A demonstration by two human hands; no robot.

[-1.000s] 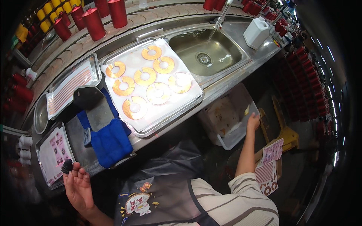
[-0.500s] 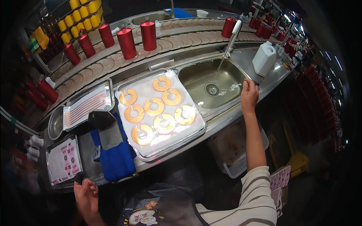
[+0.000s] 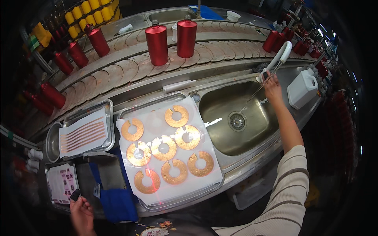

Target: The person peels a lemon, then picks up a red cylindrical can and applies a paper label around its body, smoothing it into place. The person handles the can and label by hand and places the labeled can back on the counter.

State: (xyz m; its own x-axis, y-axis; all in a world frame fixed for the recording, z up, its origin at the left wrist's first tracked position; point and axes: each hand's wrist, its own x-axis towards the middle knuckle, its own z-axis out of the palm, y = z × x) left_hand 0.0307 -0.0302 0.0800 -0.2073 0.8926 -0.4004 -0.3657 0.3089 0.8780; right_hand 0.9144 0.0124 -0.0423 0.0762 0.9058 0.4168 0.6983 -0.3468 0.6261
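My right hand point(image 3: 272, 87) reaches to the far right of the sink point(image 3: 220, 144), its fingers bunched beside the white tap point(image 3: 282, 53), where a thin stream of water falls. Whether the fingers touch the tap or only the water, I cannot tell. My left hand point(image 3: 82, 210) is low at the left with fingers curled, near a tray holding pink printed sheets point(image 3: 63, 183). A black cover point(image 3: 75, 194) sits at one of its fingertips; anything inside the fingers is hidden. Between the hands, several copper-coloured split rings point(image 3: 163, 148) lie on white paper point(image 3: 214, 179) over a metal tray.
Red bottles point(image 3: 156, 44) stand on a curved slat conveyor point(image 3: 130, 69) behind the sink. A white jug point(image 3: 302, 89) is on the right counter. At left are a tray of copper strips point(image 3: 83, 134) and a blue cloth point(image 3: 118, 204). A plastic bin point(image 3: 252, 192) is below.
My right hand has moved from the sink's right edge farther away to the tap and its water stream. My left hand stays low at the left. The whole view has shifted.
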